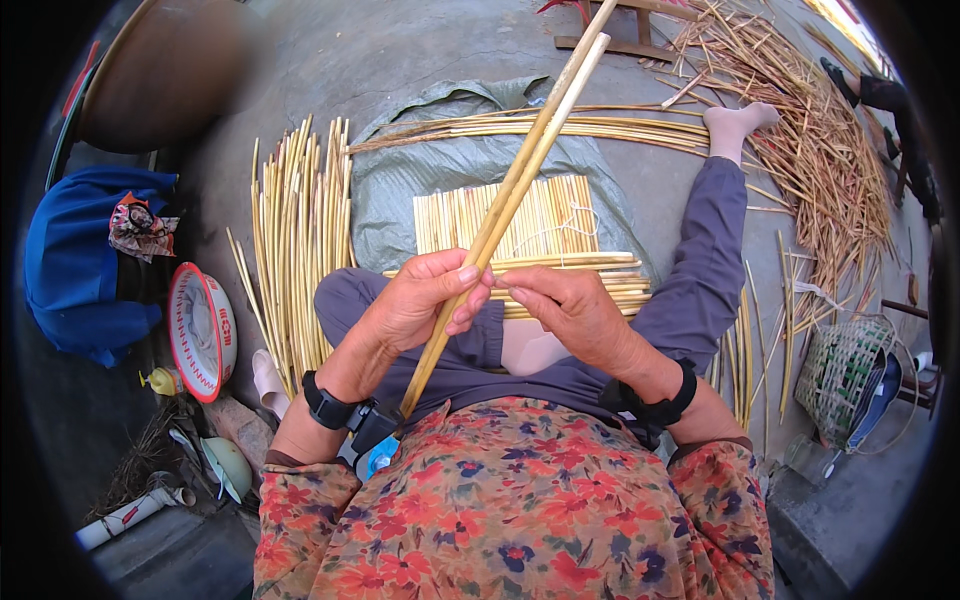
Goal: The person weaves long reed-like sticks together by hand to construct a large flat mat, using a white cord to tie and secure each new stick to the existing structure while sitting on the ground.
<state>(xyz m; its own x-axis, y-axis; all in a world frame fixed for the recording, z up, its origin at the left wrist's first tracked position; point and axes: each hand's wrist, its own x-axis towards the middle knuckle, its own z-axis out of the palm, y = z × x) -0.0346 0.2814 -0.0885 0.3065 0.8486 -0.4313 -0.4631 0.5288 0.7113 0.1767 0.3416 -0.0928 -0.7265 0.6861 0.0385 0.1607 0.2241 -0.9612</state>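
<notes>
My left hand (432, 292) is closed round two long yellow plant stalks (520, 165), which slant from my waist up past the top of the view. Close beside it, my right hand (568, 308) pinches at the fingertips next to the stalks; what lies between those fingers is too small to make out. Beyond my hands, a panel of short stalks laid side by side (505, 217) lies on a grey-green plastic sheet (395, 190), with white string (575, 218) across its right part. More cut stalks (600, 285) lie crosswise over my lap, partly hidden by my right hand.
Long stalks (300, 220) lie in rows at the left. A heap of dry peelings (800, 130) fills the far right, near another person's dark shoe (838, 80). A red-rimmed basin (195, 330) and blue cloth (85, 265) stand left; a woven basket (845, 375) stands right.
</notes>
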